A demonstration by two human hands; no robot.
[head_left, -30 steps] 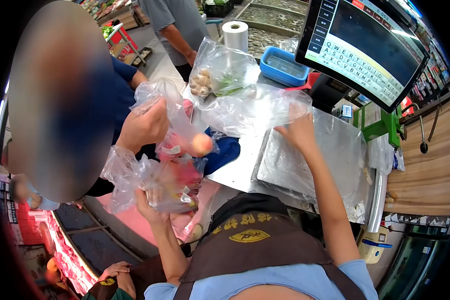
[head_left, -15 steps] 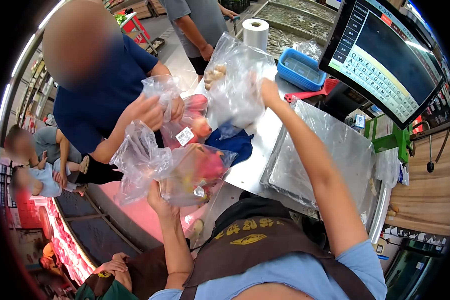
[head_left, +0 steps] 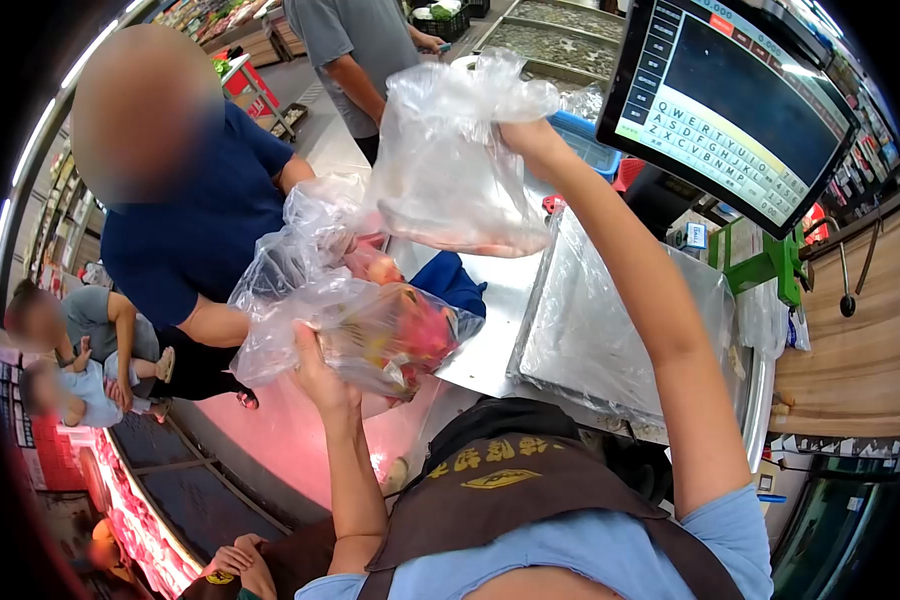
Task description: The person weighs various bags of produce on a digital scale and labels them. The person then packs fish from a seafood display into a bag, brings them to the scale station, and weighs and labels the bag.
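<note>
Thin, glossy, wrinkled plastic is forming the raised bag (head_left: pixel 460 165) at twelve o'clock. Smooth metal is shining on the table (head_left: pixel 488 350), while creased clear plastic is covering the flat slab (head_left: pixel 615 325) toward three o'clock. Matt blue cloth (head_left: pixel 450 282) is lying near centre.

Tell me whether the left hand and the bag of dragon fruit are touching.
Touching. The head view shows the left hand holding the bag of dragon fruit, thumb against its plastic.

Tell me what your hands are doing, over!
Left hand: grip on fruit bag. Right hand: holding clear bag above counter. Person in dark blue close to bags, over.
</note>
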